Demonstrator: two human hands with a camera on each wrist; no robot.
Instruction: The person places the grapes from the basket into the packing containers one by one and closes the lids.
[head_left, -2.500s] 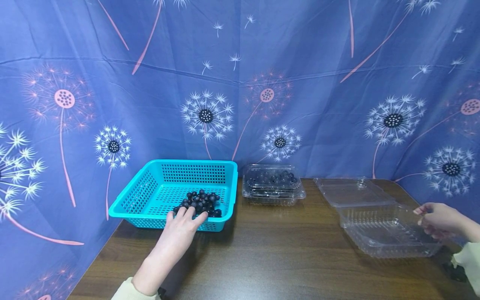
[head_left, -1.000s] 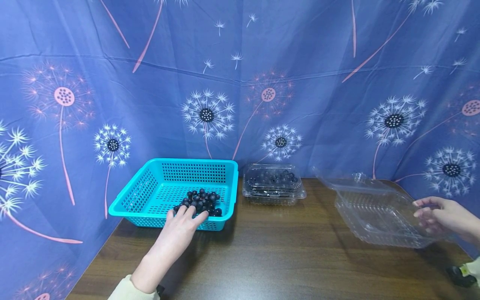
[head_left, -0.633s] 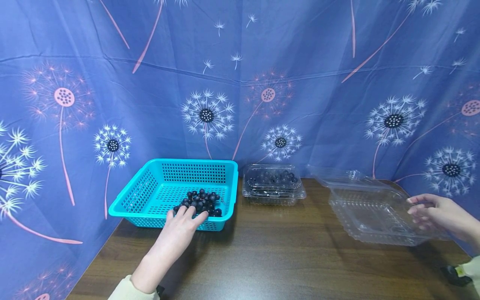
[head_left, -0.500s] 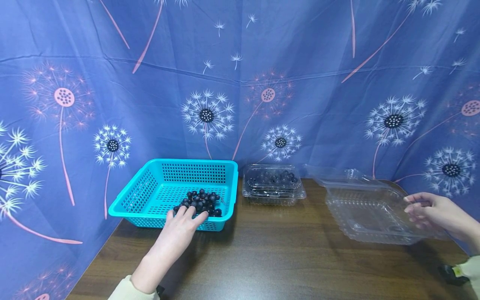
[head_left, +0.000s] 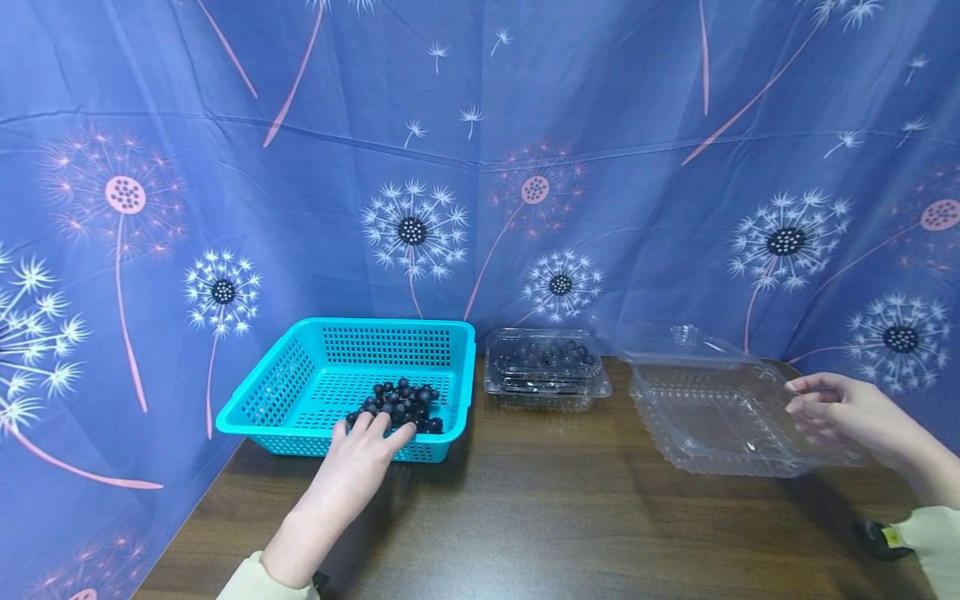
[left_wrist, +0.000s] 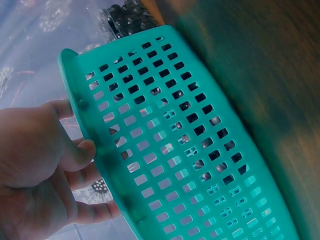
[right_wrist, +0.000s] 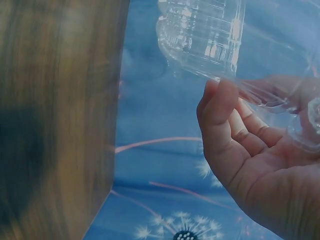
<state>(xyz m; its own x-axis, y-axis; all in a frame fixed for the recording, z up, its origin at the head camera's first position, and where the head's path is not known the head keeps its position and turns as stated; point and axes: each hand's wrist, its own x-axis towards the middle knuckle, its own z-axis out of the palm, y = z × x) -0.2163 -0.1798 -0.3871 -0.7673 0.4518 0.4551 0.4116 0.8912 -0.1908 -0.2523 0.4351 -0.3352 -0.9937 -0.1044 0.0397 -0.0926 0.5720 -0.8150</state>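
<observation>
Notably, left hand [head_left: 358, 467] clamps the near rim of the perforated teal basket [head_left: 315, 379], fingers curled over it by the blueberries [head_left: 401, 404], steadying it on the wood-grain counter [head_left: 525, 517]. Right hand [head_left: 840, 412] pinches the ribbed clear clamshell [head_left: 712, 408] by its right edge, lifted and tilted. Closed punnet [head_left: 545, 367] sits between.

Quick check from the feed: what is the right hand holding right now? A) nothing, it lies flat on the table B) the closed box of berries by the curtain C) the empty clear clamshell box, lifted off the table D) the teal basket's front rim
C: the right hand grips the right edge of the empty clear clamshell box, which hangs tilted above the table, while the left hand rests on the teal basket.
</observation>
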